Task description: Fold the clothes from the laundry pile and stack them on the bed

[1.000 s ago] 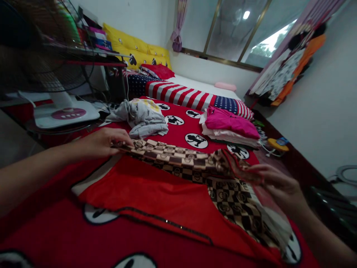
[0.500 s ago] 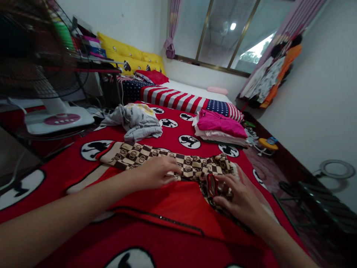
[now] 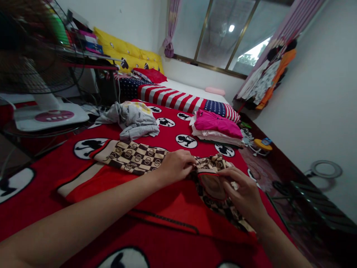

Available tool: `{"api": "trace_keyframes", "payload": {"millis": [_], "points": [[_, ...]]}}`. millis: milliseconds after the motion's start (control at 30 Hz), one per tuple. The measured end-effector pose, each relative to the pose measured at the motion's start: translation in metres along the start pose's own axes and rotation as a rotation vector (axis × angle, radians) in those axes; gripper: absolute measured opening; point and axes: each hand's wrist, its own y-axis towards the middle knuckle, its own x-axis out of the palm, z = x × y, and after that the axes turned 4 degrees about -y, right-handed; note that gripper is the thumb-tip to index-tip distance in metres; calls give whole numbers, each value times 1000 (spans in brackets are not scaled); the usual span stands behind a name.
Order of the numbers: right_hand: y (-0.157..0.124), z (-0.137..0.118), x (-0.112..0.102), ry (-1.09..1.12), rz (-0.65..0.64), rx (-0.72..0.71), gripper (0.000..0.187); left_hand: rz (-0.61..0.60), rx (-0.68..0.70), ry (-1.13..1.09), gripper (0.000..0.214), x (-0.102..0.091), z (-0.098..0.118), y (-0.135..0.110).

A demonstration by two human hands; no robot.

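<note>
A jacket [image 3: 170, 197] with a red body, brown-and-beige checkered parts and pale bands lies spread on the red bed cover [image 3: 83, 230]. Its dark zipper edge runs along the near side. At the right end, a striped edge of the jacket is raised and opens into a rounded gap showing a beige inside. My left hand [image 3: 178, 165] has its fingers closed on the left of that edge. Opposite it, my right hand [image 3: 241, 188] pinches the edge's right side between thumb and fingers. Part of the checkered fabric is hidden behind my hands.
A crumpled grey garment [image 3: 136, 119] lies beyond the jacket on the left. On the right is a stack of folded clothes, with a magenta garment [image 3: 217, 123] on top. A fan [image 3: 50, 111] stands far left; a dark chair [image 3: 320, 201] is at right.
My left hand has moved right from over the checkered fabric and closed on the striped edge. That edge is now stretched wider between both hands. The view has shifted slightly.
</note>
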Motion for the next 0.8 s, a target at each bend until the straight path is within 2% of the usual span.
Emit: {"api": "trace_keyframes", "payload": {"millis": [67,100,200,267,333,400,467,533,633,733,800], "points": [[-4,-5,-10,46,-8,2,17,15,39,-42,17,-17,8,-2],[-7,-7,-15,58,-56,-1,18,-36,72,-52,16,-24,11,-5],[-14,-7,-23,62,-317,33,13,-351,128,-64,10,-37,18,-18],[-15,2,-24,82,-392,145,16,-502,101,-91,6,-33,19,-23],[-11,19,-21,133,-286,298,26,-468,66,-124,10,-21,18,-22],[-1,42,-17,153,-102,412,35,-335,59,-126,15,-4,14,-15],[14,64,-13,84,51,440,37,-228,63,-99,18,14,7,-6],[30,81,-9,-40,116,427,36,-188,58,-62,24,28,-2,2],[50,95,-1,-226,68,430,39,-205,30,-14,28,41,-15,8],[61,101,7,-373,-61,469,41,-254,-49,74,33,42,-26,6],[60,106,8,-408,-64,499,35,-290,-112,151,40,40,-33,4]]}}
